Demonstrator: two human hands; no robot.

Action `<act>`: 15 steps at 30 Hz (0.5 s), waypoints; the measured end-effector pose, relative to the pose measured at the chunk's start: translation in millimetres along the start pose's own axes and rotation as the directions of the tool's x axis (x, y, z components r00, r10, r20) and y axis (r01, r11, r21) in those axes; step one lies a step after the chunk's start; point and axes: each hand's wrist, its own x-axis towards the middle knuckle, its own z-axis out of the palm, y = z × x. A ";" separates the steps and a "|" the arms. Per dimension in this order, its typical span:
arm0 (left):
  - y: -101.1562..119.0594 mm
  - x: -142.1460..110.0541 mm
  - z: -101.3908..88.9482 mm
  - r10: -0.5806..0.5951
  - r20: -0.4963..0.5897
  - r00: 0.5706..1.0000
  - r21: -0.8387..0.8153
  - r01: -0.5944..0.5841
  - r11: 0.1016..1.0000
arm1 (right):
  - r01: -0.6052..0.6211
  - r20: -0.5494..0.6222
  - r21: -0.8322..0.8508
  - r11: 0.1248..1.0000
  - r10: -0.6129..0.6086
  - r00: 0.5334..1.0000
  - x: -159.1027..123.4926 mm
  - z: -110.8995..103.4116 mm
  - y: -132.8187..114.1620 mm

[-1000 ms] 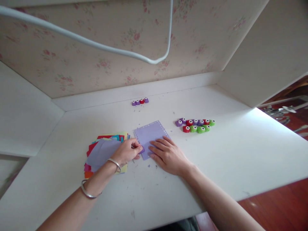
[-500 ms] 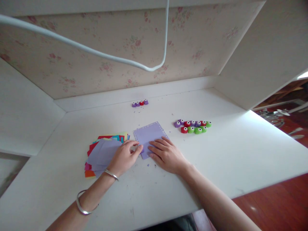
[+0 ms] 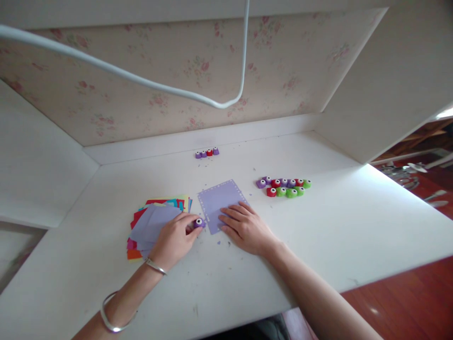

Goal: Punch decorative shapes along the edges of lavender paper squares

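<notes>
A purple craft punch [image 3: 198, 222] with a star on its white top is pinched between the thumb and fingers of my left hand [image 3: 179, 236]. It sits just left of a purple sheet of paper [image 3: 217, 196], apart from its edge. Small punched holes line the sheet's left, far and right edges. My right hand [image 3: 246, 226] lies flat with fingers stretched out on the sheet's near right part, covering some of it. Beside my left hand is a fanned stack of coloured paper [image 3: 148, 226], with purple sheets on top.
Several red, purple and green punches [image 3: 283, 186] stand grouped to the right of the sheet. A short row of punches [image 3: 207, 152] stands near the back wall. Tiny paper cut-outs are scattered over the white table [image 3: 318, 226]. A white cable [image 3: 159, 85] hangs across the view above.
My left hand has drawn the punch leftward off the sheet's left edge, so its star top now shows. My right hand stays in place on the paper.
</notes>
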 end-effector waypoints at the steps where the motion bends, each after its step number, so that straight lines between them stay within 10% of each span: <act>1: -0.7 -2.3 -2.1 -0.008 -0.008 1.000 -0.001 0.008 1.000 | 0.002 -0.004 0.001 1.000 -0.002 1.000 -0.1 -0.2 -0.3; 10: 3.4 -25.2 -9.8 -0.030 -0.116 0.993 -0.062 0.023 0.998 | 0.011 -0.024 0.043 0.999 -0.010 1.000 0.8 -4.8 -3.3; 15: 21.7 -44.0 5.6 0.094 -0.173 0.980 -0.065 -0.107 0.992 | -0.086 -0.026 0.340 0.936 0.100 0.995 -6.6 -15.7 -25.2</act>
